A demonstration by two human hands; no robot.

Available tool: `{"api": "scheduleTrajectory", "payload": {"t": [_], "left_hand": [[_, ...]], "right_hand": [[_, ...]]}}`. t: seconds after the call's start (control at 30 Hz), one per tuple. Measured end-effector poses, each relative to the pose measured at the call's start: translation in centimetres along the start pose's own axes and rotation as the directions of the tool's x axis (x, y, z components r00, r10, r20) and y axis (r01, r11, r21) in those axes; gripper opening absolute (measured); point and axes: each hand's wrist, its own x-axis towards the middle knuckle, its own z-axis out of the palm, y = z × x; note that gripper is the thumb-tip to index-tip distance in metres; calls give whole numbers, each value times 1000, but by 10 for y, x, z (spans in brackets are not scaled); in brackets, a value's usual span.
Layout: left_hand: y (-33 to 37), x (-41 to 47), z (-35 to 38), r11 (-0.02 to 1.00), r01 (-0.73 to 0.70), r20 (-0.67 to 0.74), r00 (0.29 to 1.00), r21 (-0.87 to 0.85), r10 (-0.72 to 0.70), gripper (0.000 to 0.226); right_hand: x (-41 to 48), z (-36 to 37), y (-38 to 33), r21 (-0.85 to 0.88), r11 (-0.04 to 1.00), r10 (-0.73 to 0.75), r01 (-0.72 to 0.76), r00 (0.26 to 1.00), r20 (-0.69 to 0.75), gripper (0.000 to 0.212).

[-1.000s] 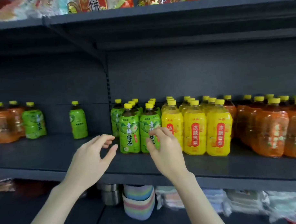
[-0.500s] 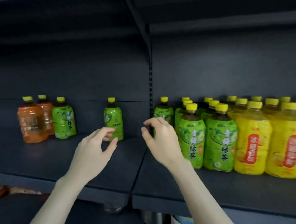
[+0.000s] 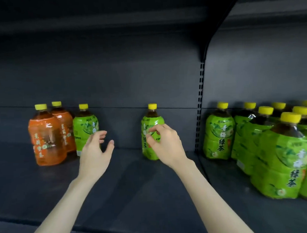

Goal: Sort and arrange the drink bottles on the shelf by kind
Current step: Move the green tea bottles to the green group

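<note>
A single green tea bottle (image 3: pixel 152 120) with a yellow cap stands upright at the middle back of the dark shelf board (image 3: pixel 138 191). My right hand (image 3: pixel 165 145) is right in front of its label, fingers loosely curled, not wrapped round it. My left hand (image 3: pixel 95 153) is spread, with thumb and fingers apart. It hovers just in front of another green tea bottle (image 3: pixel 85 125). That bottle stands beside two orange tea bottles (image 3: pixel 45 141) at the left. Several more green tea bottles (image 3: pixel 219 135) are grouped on the right.
A slotted upright post (image 3: pixel 199 106) divides the left bay from the right bay. The shelf's back wall is close behind the bottles. Another shelf board hangs overhead. Bare shelf surface lies between the lone green bottle and the left group.
The view has swung left, so the yellow and right-hand orange bottles are out of sight. Both hands have moved left; the right one is now at the lone green bottle.
</note>
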Motion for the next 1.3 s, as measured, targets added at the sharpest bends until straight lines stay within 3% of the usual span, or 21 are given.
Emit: {"api": "scheduleTrajectory", "payload": {"t": [0.17,0.37,0.47,0.6,0.7,0.9,1.03,1.13,1.2,1.3], "left_hand": [[-64,45,20,989,129,-58,990,73,-125,64],[-100,83,43,982,164,-137,979,90,-151,96],[-108,94,52,983,175,-212,964,58,-159,100],[-119,109,51,951,307,-237,927,30,-292,104],[-128,118,47,948,317,-234,923,12,-305,96],[-130,118,39,980,176,-72,981,-94,-183,82],[-123,108,34,932,128,90,991,-339,-103,70],[-112,99,30,822,213,296,953,-529,-57,70],[-104,90,33,717,338,432,900,-609,-56,75],[-88,78,40,619,443,482,868,-648,-117,71]], "right_hand": [[21,51,2,-20,990,140,-141,988,-62,36],[35,83,10,-74,983,146,-170,955,-258,52],[42,93,15,-44,980,171,-194,933,-317,67],[53,101,25,-33,955,269,-295,906,-327,96],[60,107,29,-95,931,307,-353,898,-316,102],[61,97,31,-50,951,279,-306,914,-293,89],[52,84,27,72,957,288,-280,938,-190,88],[45,75,24,237,925,335,-297,932,-139,105],[43,75,21,421,835,415,-355,908,-57,114],[40,86,18,598,685,492,-416,869,41,92]]}}
